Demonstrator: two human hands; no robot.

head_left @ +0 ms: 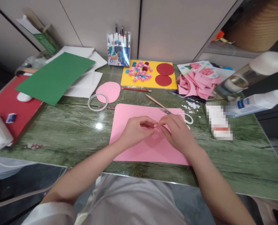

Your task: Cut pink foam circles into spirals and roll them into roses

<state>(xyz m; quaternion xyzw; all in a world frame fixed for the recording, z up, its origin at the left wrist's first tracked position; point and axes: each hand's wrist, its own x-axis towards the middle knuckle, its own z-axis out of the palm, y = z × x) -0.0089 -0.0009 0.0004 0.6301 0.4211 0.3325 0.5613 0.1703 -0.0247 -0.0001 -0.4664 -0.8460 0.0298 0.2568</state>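
Above a stack of pink paper sheets (127,150), my two hands meet fingertip to fingertip. My left hand (137,131) pinches a small pink and white paper piece (155,126) between thumb and fingers. From the other side, my right hand (177,132) is closed on the same piece, its fingers hiding part of it. White-handled scissors (189,118) lie just beyond my right hand, blades pointing left. A wooden pencil (155,101) rests behind the sheets. To the left are a roll of tape (89,104) and pink paper circles (110,90).
A yellow sheet (153,83) carries small pink and blue rolls (139,72) and two red circles (164,69). Pink scraps (197,82), a glue bottle (258,103) and a clear bottle (244,75) stand right. Green card (56,75) and a red folder (2,103) lie left.
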